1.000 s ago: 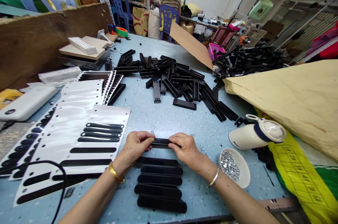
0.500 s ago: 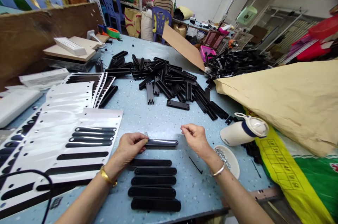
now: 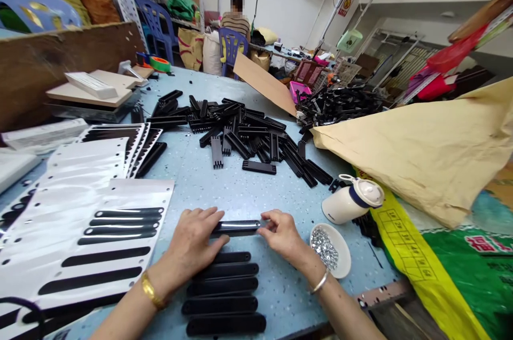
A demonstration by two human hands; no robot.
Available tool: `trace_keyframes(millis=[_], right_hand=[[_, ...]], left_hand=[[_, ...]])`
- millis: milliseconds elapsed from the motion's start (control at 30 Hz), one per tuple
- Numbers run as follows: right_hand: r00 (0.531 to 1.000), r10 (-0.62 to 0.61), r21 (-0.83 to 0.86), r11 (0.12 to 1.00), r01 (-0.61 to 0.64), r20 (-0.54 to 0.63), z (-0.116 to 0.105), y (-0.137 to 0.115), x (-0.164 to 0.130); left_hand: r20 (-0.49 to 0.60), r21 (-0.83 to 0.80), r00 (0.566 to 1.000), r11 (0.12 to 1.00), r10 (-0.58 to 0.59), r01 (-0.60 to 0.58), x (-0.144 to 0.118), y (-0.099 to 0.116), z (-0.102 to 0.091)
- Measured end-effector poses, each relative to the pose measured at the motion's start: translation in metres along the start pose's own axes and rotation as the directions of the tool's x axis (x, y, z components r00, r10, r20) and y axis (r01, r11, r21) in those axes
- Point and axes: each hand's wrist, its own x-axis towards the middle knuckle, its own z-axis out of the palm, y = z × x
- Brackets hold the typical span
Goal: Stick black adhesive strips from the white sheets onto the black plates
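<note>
A long black plastic bar with a glossy top lies crosswise between my hands. My left hand covers its left end, with the fingers over the far side and the thumb along the near side. At the bar's right end, the bent thumb and fingers of my right hand close around the tip. Just below, several similar black bars lie in a stacked row on the speckled blue table. A white bowl of small shiny metal pieces stands right of my right wrist.
White sheets with black adhesive strips spread on the left. A heap of black plastic parts lies farther back. A white bottle, brown paper and a yellow-green sack are at right. A person sits far behind.
My right hand has come in to the bar's right end. My left hand has changed from a pinch to lying over the left end. The whole view has shifted slightly.
</note>
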Motion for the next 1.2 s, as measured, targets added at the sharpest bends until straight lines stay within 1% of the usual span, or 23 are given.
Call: trace_keyframes(millis=[33, 67, 133, 167, 233, 267, 300, 333, 367, 467, 533, 633, 733, 767, 833, 900, 933, 1000, 1133, 1200], right_hand=[[1.000, -0.002, -0.047, 0.999, 0.001, -0.004, -0.007, 0.001, -0.005], [1.000, -0.002, -0.086, 0.996, 0.001, -0.006, -0.013, 0.003, -0.011], [0.999, -0.019, -0.213, 0.977, 0.024, 0.026, -0.025, 0.003, -0.027], [0.997, -0.039, -0.309, 0.949, 0.059, 0.070, -0.029, 0.003, -0.035], [0.974, -0.095, -0.501, 0.845, 0.187, 0.203, -0.032, 0.002, -0.050], [0.954, -0.125, -0.561, 0.785, 0.264, 0.274, -0.032, 0.001, -0.056], [0.932, -0.151, -0.585, 0.742, 0.327, 0.328, -0.030, 0.001, -0.059], [0.921, -0.175, -0.572, 0.738, 0.356, 0.347, -0.028, 0.001, -0.061], [0.921, -0.194, -0.545, 0.757, 0.360, 0.338, -0.026, 0.001, -0.061], [0.951, -0.200, -0.454, 0.843, 0.289, 0.235, -0.019, 0.004, -0.053], [0.964, -0.194, -0.397, 0.883, 0.252, 0.179, -0.017, 0.002, -0.044], [0.973, -0.194, -0.278, 0.935, 0.221, 0.123, -0.016, -0.006, -0.029], [0.975, -0.199, -0.175, 0.961, 0.215, 0.102, -0.016, -0.016, -0.018], [0.974, -0.204, -0.120, 0.969, 0.214, 0.094, -0.016, -0.018, -0.015], [0.977, -0.203, 0.044, 0.979, 0.200, 0.063, -0.014, -0.021, -0.011], [0.983, -0.183, 0.200, 0.964, 0.174, 0.027, -0.013, -0.021, -0.008], [0.984, -0.175, 0.245, 0.955, 0.165, 0.018, -0.012, -0.021, -0.007], [0.984, -0.178, 0.273, 0.948, 0.165, 0.022, -0.012, -0.020, -0.006], [0.971, -0.226, 0.224, 0.953, 0.205, 0.072, -0.010, -0.021, -0.003], [0.969, -0.232, 0.210, 0.955, 0.209, 0.090, -0.009, -0.022, -0.001]], left_hand=[[0.049, 0.041, 0.997, 0.997, 0.066, -0.068, 0.004, 0.004, 0.003], [0.100, 0.053, 0.989, 0.992, 0.108, -0.113, 0.009, 0.009, 0.007], [0.177, 0.043, 0.972, 0.985, 0.154, -0.164, 0.020, 0.018, 0.016], [0.203, 0.036, 0.965, 0.983, 0.167, -0.178, 0.026, 0.022, 0.020], [0.244, 0.027, 0.953, 0.981, 0.182, -0.194, 0.034, 0.027, 0.025], [0.260, 0.029, 0.948, 0.980, 0.181, -0.195, 0.035, 0.027, 0.027], [0.269, 0.036, 0.947, 0.981, 0.174, -0.191, 0.036, 0.027, 0.027], [0.272, 0.044, 0.948, 0.982, 0.163, -0.181, 0.034, 0.025, 0.026], [0.272, 0.053, 0.951, 0.984, 0.149, -0.169, 0.032, 0.023, 0.024], [0.255, 0.066, 0.961, 0.989, 0.110, -0.131, 0.020, 0.017, 0.016], [0.236, 0.054, 0.967, 0.992, 0.099, -0.115, 0.013, 0.016, 0.013], [0.203, 0.014, 0.973, 0.993, 0.113, -0.119, 0.008, 0.017, 0.013], [0.179, -0.030, 0.973, 0.990, 0.144, -0.141, 0.008, 0.018, 0.017], [0.174, -0.041, 0.973, 0.988, 0.152, -0.147, 0.008, 0.018, 0.018], [0.171, -0.054, 0.972, 0.986, 0.163, -0.156, 0.008, 0.017, 0.020], [0.180, -0.062, 0.969, 0.985, 0.169, -0.160, 0.007, 0.015, 0.021], [0.186, -0.066, 0.968, 0.985, 0.171, -0.161, 0.007, 0.014, 0.022], [0.205, -0.075, 0.963, 0.984, 0.174, -0.162, 0.006, 0.012, 0.022], [0.253, -0.089, 0.952, 0.984, 0.173, -0.155, 0.007, 0.011, 0.023], [0.261, -0.094, 0.950, 0.984, 0.173, -0.153, 0.007, 0.010, 0.023]])
